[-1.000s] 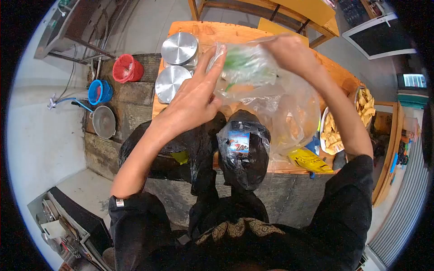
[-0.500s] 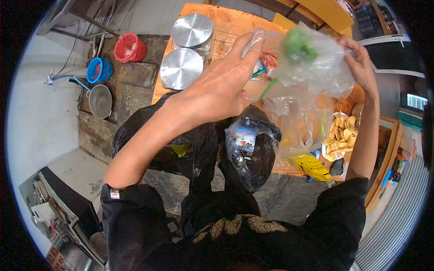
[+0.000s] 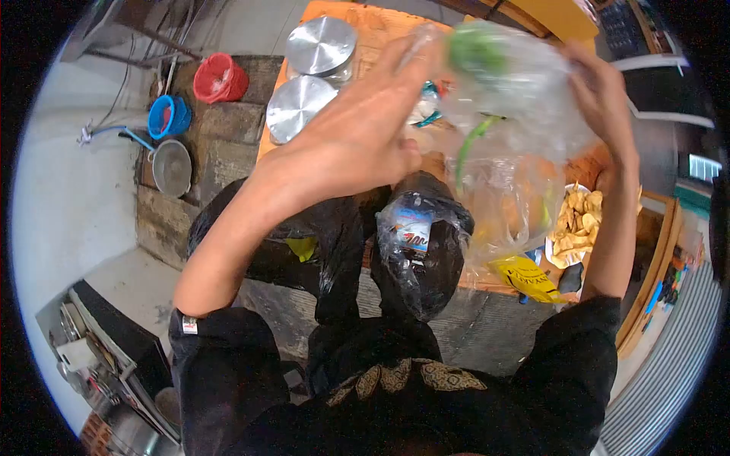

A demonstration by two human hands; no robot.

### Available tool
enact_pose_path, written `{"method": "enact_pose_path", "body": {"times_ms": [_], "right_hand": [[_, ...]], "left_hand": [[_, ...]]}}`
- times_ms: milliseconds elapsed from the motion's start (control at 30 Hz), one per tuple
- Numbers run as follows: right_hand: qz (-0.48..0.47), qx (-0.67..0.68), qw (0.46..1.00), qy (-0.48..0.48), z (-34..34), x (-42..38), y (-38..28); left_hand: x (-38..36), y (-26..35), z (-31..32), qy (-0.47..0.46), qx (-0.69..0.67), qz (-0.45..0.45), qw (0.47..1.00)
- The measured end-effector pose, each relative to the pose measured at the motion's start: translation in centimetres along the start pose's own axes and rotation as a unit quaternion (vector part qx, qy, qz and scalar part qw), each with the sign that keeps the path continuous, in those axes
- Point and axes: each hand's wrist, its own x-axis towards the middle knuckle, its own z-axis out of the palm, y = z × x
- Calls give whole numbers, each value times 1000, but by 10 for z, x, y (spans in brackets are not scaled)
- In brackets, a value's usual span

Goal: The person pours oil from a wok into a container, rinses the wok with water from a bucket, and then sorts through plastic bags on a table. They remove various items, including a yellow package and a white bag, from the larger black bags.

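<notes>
My left hand (image 3: 365,125) pinches the left edge of a clear plastic bag (image 3: 532,91), raised over the wooden table (image 3: 380,26). My right hand (image 3: 601,87), blurred by motion, grips the bag's right side. A blurred green bundle (image 3: 477,52) shows in the bag near my left fingers, and a long green piece (image 3: 473,148) hangs below it. Under the bag lies another clear bag (image 3: 509,197) with something yellowish inside. A black bag (image 3: 426,270) with a blue-and-white packet (image 3: 413,229) sits at the table's near edge.
Two round metal lids (image 3: 321,47) top containers at the table's left. Yellowish chips (image 3: 578,224) lie on the right beside a yellow packet (image 3: 525,277). A red basket (image 3: 220,77), a blue basket (image 3: 168,117) and a metal pan (image 3: 172,169) stand on the floor at left.
The green bundle has shifted left and up with the bag. The long green piece now hangs more fully in view. Both hands have moved slightly, the left one a little up and left.
</notes>
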Motion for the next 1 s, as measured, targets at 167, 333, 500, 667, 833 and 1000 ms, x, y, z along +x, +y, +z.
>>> {"method": "enact_pose_path", "body": {"times_ms": [167,333,500,667,833,1000], "right_hand": [[-96,-150,972,-156,61,25,-47],[-159,-124,959,-197,119,12,-49],[-128,-103,933,-321,139,-29,-38],[-79,-237,936,-247,124,-14,-63],[4,-151,957,-249,157,8,-42],[1,-41,928,-370,94,9,-62]], "left_hand": [[-1,-1,-7,-23,-28,-42,998],[-3,13,-11,-49,9,-59,997],[-10,13,-5,-37,-1,-66,997],[-13,15,1,4,17,-54,998],[-7,17,1,-7,31,-10,999],[5,-14,1,38,6,2,999]]}}
